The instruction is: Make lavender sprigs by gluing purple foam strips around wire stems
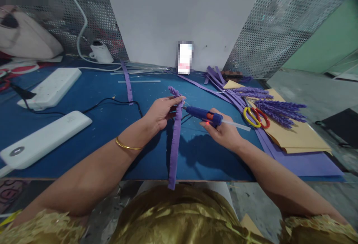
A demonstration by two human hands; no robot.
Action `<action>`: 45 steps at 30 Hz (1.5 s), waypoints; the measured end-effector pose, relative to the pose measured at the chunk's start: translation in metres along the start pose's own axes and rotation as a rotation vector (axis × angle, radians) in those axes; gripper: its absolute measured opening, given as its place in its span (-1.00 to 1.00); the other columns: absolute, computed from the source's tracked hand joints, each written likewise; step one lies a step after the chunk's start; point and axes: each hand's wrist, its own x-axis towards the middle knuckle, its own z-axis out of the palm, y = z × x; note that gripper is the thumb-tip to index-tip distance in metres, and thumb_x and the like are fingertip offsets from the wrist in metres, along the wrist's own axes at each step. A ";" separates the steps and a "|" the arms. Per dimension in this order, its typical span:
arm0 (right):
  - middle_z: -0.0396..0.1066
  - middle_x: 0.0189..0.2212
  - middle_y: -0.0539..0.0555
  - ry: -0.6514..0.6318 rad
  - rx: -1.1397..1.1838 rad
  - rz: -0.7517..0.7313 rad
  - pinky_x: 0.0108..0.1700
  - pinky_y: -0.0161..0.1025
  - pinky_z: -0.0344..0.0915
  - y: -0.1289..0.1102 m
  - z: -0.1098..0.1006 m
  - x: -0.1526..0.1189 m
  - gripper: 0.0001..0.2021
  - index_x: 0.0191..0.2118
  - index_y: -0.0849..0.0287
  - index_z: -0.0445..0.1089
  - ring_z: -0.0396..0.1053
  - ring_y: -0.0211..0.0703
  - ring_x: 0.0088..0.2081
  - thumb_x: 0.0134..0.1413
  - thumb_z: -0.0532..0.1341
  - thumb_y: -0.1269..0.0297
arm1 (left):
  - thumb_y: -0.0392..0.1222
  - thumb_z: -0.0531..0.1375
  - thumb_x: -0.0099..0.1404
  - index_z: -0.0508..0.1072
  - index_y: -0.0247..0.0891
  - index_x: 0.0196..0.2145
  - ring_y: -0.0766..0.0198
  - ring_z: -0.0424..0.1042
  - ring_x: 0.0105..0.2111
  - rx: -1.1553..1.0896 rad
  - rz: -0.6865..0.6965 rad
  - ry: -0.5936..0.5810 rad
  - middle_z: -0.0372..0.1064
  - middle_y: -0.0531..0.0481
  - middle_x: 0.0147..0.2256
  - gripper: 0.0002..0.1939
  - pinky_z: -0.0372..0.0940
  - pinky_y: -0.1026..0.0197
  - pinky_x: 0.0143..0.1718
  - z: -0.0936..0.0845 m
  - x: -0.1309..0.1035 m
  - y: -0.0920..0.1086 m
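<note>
So I've got my left hand (160,113) pinching the fringed purple paper strip (175,143) above the worktop (212,165), probably to steady it, my right hand (228,135) wrapped round the glue gun (200,113), nozzle (185,108) close by.

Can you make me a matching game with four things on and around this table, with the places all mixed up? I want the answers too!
Things
1. Blue plastic glue gun
2. Thin gold metal bangle
3. Scissors with yellow and red loop handles
4. Long, fringed purple paper strip

Places
A. Beside the dark purple flower sprigs
B. In the right hand
C. Pinched in the left hand
D. Around the left wrist

Right pairs: 1-B, 2-D, 3-A, 4-C
</note>
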 end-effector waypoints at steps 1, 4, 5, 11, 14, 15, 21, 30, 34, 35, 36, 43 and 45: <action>0.27 -0.50 -0.01 -0.003 0.001 0.004 -0.45 -0.24 0.06 0.000 0.000 0.000 -0.72 -0.37 0.08 0.16 0.16 -0.20 -0.53 0.23 0.16 0.02 | -0.22 0.51 -0.11 0.62 -0.37 -0.36 0.37 0.36 -0.48 -0.004 -0.003 -0.001 0.49 -0.02 -0.45 -0.69 0.17 0.33 -0.51 0.000 0.000 0.000; 0.28 -0.51 -0.01 -0.015 0.002 0.018 -0.45 -0.24 0.07 -0.001 -0.001 -0.001 -0.71 -0.37 0.08 0.16 0.16 -0.20 -0.54 0.22 0.17 0.01 | -0.22 0.53 -0.14 0.62 -0.38 -0.36 0.37 0.35 -0.49 -0.009 -0.005 -0.001 0.47 -0.01 -0.47 -0.65 0.17 0.31 -0.50 0.000 0.001 -0.001; 0.27 -0.51 -0.01 -0.018 0.002 0.022 -0.45 -0.24 0.07 -0.002 -0.001 -0.001 -0.71 -0.37 0.08 0.15 0.16 -0.20 -0.54 0.22 0.18 0.01 | -0.21 0.53 -0.15 0.62 -0.38 -0.36 0.36 0.36 -0.49 -0.009 -0.002 -0.001 0.48 -0.01 -0.46 -0.64 0.17 0.31 -0.50 0.000 0.002 -0.001; 0.25 -0.52 -0.01 -0.040 0.001 0.008 -0.45 -0.25 0.07 -0.003 -0.003 0.000 -0.71 -0.37 0.08 0.14 0.18 -0.20 -0.54 0.23 0.17 0.01 | -0.17 0.55 -0.19 0.62 -0.36 -0.36 0.37 0.35 -0.48 0.005 0.001 0.012 0.48 0.01 -0.46 -0.60 0.17 0.32 -0.48 -0.002 0.003 -0.001; 0.24 -0.53 -0.02 -0.043 0.000 -0.004 -0.46 -0.26 0.06 -0.003 -0.003 0.000 -0.71 -0.38 0.08 0.14 0.17 -0.21 -0.55 0.22 0.17 0.02 | -0.17 0.54 -0.18 0.62 -0.34 -0.36 0.38 0.36 -0.48 0.004 0.001 -0.001 0.47 0.02 -0.46 -0.61 0.16 0.32 -0.48 -0.002 0.003 -0.001; 0.23 -0.53 -0.03 -0.043 0.000 -0.007 -0.47 -0.26 0.05 -0.003 -0.003 0.000 -0.71 -0.38 0.08 0.14 0.16 -0.21 -0.55 0.22 0.18 0.03 | -0.17 0.54 -0.17 0.62 -0.34 -0.36 0.38 0.35 -0.48 0.003 0.001 -0.004 0.47 0.03 -0.47 -0.62 0.16 0.32 -0.48 -0.002 0.002 -0.001; 0.21 -0.57 -0.05 -0.029 -0.024 -0.038 -0.48 -0.26 0.01 -0.003 -0.003 -0.001 -0.71 -0.38 0.08 0.13 0.10 -0.22 -0.57 0.21 0.19 0.03 | -0.20 0.52 -0.11 0.62 -0.36 -0.35 0.39 0.36 -0.48 -0.005 -0.001 0.001 0.46 0.03 -0.47 -0.67 0.16 0.32 -0.50 -0.003 0.004 -0.001; 0.21 -0.56 -0.04 -0.030 -0.035 -0.074 -0.47 -0.27 0.02 -0.003 -0.003 -0.002 -0.71 -0.38 0.09 0.14 0.12 -0.23 -0.56 0.24 0.16 0.04 | -0.26 0.50 -0.06 0.60 -0.37 -0.37 0.40 0.36 -0.51 -0.053 -0.012 0.014 0.47 0.03 -0.47 -0.73 0.22 0.30 -0.46 -0.003 0.008 -0.001; 0.21 -0.56 -0.04 -0.043 -0.031 -0.076 -0.48 -0.27 0.02 -0.003 -0.003 -0.002 -0.72 -0.38 0.09 0.14 0.12 -0.24 -0.57 0.23 0.16 0.05 | -0.28 0.49 -0.04 0.60 -0.38 -0.38 0.40 0.35 -0.53 -0.057 -0.013 0.010 0.46 0.03 -0.49 -0.75 0.22 0.30 -0.47 -0.003 0.009 -0.001; 0.21 -0.56 -0.04 -0.047 -0.031 -0.077 -0.47 -0.27 0.02 -0.003 -0.003 -0.002 -0.72 -0.38 0.09 0.14 0.12 -0.24 -0.57 0.23 0.16 0.05 | -0.28 0.49 -0.04 0.60 -0.38 -0.38 0.40 0.34 -0.54 -0.057 -0.012 0.012 0.46 0.03 -0.49 -0.76 0.22 0.31 -0.48 -0.003 0.009 -0.001; 0.21 -0.56 -0.04 -0.051 -0.030 -0.079 -0.47 -0.27 0.02 -0.003 -0.003 -0.002 -0.72 -0.38 0.09 0.14 0.13 -0.24 -0.56 0.23 0.16 0.06 | -0.29 0.49 -0.03 0.60 -0.38 -0.38 0.40 0.34 -0.54 -0.058 -0.012 0.016 0.46 0.03 -0.49 -0.76 0.22 0.31 -0.49 -0.003 0.009 -0.001; 0.21 -0.57 -0.04 -0.060 0.017 -0.009 -0.47 -0.26 0.02 -0.001 -0.002 -0.001 -0.72 -0.39 0.10 0.19 0.12 -0.24 -0.56 0.19 0.21 0.05 | -0.34 0.44 0.06 0.60 -0.39 -0.39 0.42 0.33 -0.57 -0.074 -0.028 0.046 0.44 0.04 -0.51 -0.86 0.18 0.34 -0.58 0.000 0.005 0.002; 0.24 -0.56 -0.03 -0.058 0.102 0.045 -0.47 -0.26 0.04 0.002 -0.001 -0.001 -0.72 -0.39 0.10 0.23 0.14 -0.24 -0.55 0.14 0.26 0.04 | -0.35 0.40 0.11 0.60 -0.40 -0.38 0.43 0.34 -0.56 -0.084 -0.026 0.049 0.45 0.04 -0.49 -0.91 0.22 0.34 -0.56 0.000 0.004 0.004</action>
